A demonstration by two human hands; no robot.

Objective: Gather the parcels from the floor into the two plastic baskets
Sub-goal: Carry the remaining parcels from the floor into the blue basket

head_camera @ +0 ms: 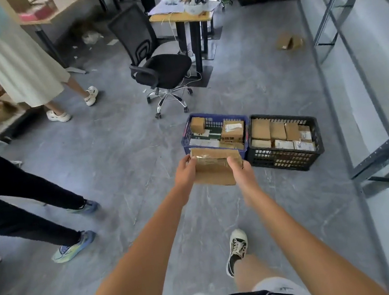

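Because I am carrying this one toward the drop, here is how things are standing, every place given from the blue basket (213, 132):

Parcel in hand: I am holding a flat brown cardboard parcel (214, 169) in the air, just on my side of the blue basket's near wall and overlapping its rim in the view.

Left hand: my left hand (186, 171) is gripping the parcel's left edge, fingers curled over the top corner.

Right hand: my right hand (240, 168) is clasping the right edge, thumb lying on the upper face; the fingers underneath are hidden.

Why two hands: I am judging the parcel too wide for one hand to keep level, so I am bracing both ends.

Parcel's look: plain kraft card, clear glossy tape running across its far part, no label that I can read.

Blue basket: it is already holding several cartons and white-labelled packs, with some room on the left.

Black basket (287, 156): it is sitting touching the blue basket's right side, packed nearly full, which I am taking as the reason to aim for the blue one.

Stray parcels (289, 41): a small brown pair is lying on the floor well beyond the blue basket, to its right, not yet gathered.
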